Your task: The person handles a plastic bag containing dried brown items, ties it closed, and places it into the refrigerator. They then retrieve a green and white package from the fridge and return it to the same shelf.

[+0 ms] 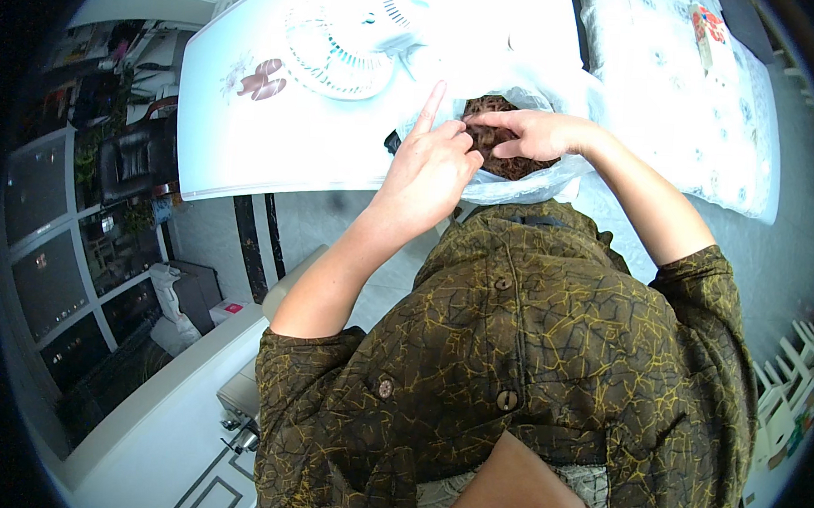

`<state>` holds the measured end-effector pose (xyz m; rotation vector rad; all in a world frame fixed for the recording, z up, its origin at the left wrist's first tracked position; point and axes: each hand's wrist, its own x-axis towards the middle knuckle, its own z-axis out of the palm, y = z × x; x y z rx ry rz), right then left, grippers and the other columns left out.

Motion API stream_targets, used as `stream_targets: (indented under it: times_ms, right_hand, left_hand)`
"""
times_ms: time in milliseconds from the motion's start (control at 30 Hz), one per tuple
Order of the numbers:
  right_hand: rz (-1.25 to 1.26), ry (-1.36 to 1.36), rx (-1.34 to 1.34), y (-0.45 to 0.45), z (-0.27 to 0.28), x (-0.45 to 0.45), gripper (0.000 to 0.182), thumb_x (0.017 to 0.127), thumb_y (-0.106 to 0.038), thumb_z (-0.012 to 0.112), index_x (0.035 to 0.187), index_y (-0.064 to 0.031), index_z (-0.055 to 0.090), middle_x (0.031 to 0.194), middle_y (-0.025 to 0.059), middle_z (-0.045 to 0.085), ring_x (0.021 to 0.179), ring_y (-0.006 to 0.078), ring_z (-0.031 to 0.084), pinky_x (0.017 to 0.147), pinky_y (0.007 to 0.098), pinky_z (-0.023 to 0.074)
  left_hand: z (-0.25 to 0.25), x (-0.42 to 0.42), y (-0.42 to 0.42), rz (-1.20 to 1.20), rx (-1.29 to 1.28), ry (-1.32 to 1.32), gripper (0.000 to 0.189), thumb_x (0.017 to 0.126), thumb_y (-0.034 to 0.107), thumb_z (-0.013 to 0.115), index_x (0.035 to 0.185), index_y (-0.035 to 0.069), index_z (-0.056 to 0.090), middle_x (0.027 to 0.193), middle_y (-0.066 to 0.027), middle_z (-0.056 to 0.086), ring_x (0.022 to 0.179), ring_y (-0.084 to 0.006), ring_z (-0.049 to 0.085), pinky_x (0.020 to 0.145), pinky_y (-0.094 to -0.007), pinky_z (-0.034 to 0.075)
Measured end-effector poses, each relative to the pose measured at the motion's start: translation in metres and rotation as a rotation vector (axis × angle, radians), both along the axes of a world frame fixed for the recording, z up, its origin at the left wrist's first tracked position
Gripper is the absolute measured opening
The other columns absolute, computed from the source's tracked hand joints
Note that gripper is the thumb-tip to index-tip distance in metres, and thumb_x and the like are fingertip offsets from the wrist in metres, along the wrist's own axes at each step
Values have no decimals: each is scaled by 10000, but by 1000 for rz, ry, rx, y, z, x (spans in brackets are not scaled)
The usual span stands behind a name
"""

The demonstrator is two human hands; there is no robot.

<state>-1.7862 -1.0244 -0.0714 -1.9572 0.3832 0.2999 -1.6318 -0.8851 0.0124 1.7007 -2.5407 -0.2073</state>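
Note:
A clear plastic bag (519,191) with its mouth spread wide sits at the near edge of the white table, full of a reddish-brown, dried-looking material (513,165). My left hand (433,156) is over the bag's left side, index finger stretched out and the other fingers curled; whether something small lies in them cannot be told. Over the brown material, my right hand (542,134) points leftward, its index fingertip close to the left hand's curled fingers. Its thumb is apart from the index finger. A small black object (392,142) shows just left of my left hand.
A white fan (341,53) lies on the white table (261,159), left of the bag. To the right, a table with a patterned cover (671,129) bears a red-and-white package (709,36). White chairs (782,400) stand at the far right, a black chair (135,157) at the left.

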Motion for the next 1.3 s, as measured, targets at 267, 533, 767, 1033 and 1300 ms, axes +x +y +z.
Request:
stream_targets:
  times_ms: [267,533,767,1033,1300]
  right_hand:
    - [-134,306,-574,-22,-23,-14,386,812,35,502,1191,25,571,1222,195,560,1156,348,522,994,395,420]
    - [-147,-14,-990,-7,-74,-4,382,856,-39,495,1236,-9,525,1186,184,569,1120,329,553,974,399,443]
    - [47,313,-1022,-6,-51,13,718,676,-161,780,1318,-82,469,1218,133,566,1158,285,538,1005,419,415]
    - [124,398,-829,-13,-37,31,687,704,-204,776,1307,-97,466,1203,79,589,1150,258,553,991,399,415]
    - [137,378,-806,-2,-33,31,645,748,-162,705,1337,-128,442,1189,85,596,1111,244,574,961,396,429]
  left_hand:
    - [2,0,5,-2,34,17,116,747,54,601,631,59,610,698,-78,588,997,-218,611,1164,-545,166]
    - [4,-1,1,-16,29,-5,110,751,58,602,642,68,615,713,-71,591,1010,-215,604,1166,-548,155]
    - [5,-3,1,3,84,-12,102,746,57,605,645,70,616,712,-73,588,1014,-217,603,1166,-547,153]
    - [5,-4,3,42,98,35,90,748,57,609,660,65,625,708,-77,591,1025,-224,603,1161,-570,133]
    - [6,-6,1,30,102,10,87,753,80,614,670,72,635,712,-76,594,1022,-225,606,1158,-577,123]
